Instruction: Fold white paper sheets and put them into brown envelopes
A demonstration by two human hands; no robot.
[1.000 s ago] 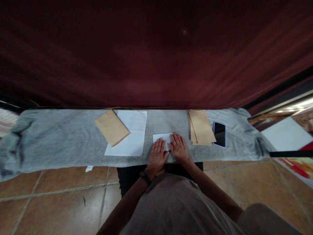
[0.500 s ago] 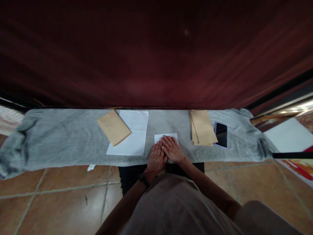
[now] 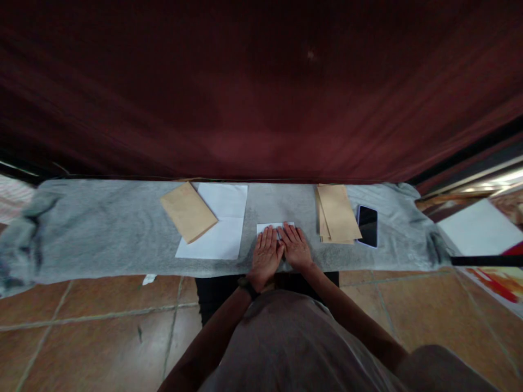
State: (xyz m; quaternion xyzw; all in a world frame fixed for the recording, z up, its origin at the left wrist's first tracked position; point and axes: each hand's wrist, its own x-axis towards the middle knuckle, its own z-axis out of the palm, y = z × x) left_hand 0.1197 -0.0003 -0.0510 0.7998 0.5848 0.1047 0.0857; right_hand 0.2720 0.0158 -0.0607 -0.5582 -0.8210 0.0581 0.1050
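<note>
A small white paper [image 3: 265,226], apparently folded, lies on the grey cloth in front of me, mostly covered by my hands. My left hand [image 3: 266,257] rests flat on its left part, fingers stretched forward. On its right part my right hand [image 3: 296,250] lies flat too, fingers slightly spread. The two hands are side by side, thumbs close together. To the left, a brown envelope [image 3: 188,212] sits partly over white sheets [image 3: 223,234]. Several brown envelopes [image 3: 340,213] are stacked to the right of my hands.
A phone [image 3: 368,225] with a dark screen lies right of the stacked envelopes. The grey cloth [image 3: 102,228] covers the long narrow surface, with a dark red panel [image 3: 261,109] behind it. Below are floor tiles [image 3: 93,348] and a small white scrap [image 3: 149,279].
My hands, overlapping before, have moved apart and now lie side by side on the small paper. My right hand has shifted right. The view has moved slightly.
</note>
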